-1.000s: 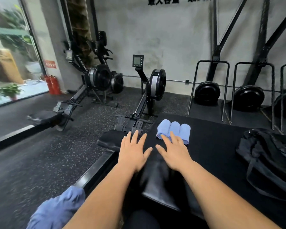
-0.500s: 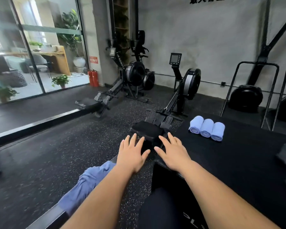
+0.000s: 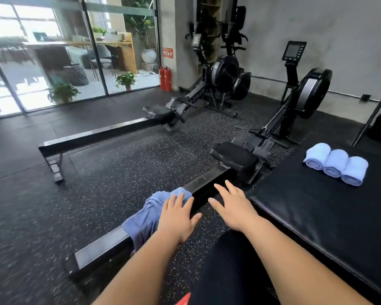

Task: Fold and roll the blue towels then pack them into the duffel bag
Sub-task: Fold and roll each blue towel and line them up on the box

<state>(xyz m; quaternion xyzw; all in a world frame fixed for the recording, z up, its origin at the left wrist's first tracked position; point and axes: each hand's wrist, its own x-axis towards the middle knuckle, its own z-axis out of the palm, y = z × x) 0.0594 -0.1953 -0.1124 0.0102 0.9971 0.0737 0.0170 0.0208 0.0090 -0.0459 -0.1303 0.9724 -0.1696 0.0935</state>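
Left hand [image 3: 176, 219] spread above blue towel [image 3: 145, 216]; right hand [image 3: 233, 208] open.

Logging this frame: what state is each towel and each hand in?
Three rolled towels: rolled, side by side, touching, on the black pad.
Loose blue towel: unrolled, crumpled, draped over the rower rail.
Left hand: open, fingers straight, over that towel's edge; contact unclear.
Right hand: open, fingers spread, holding nothing.
Duffel bag: not in view.
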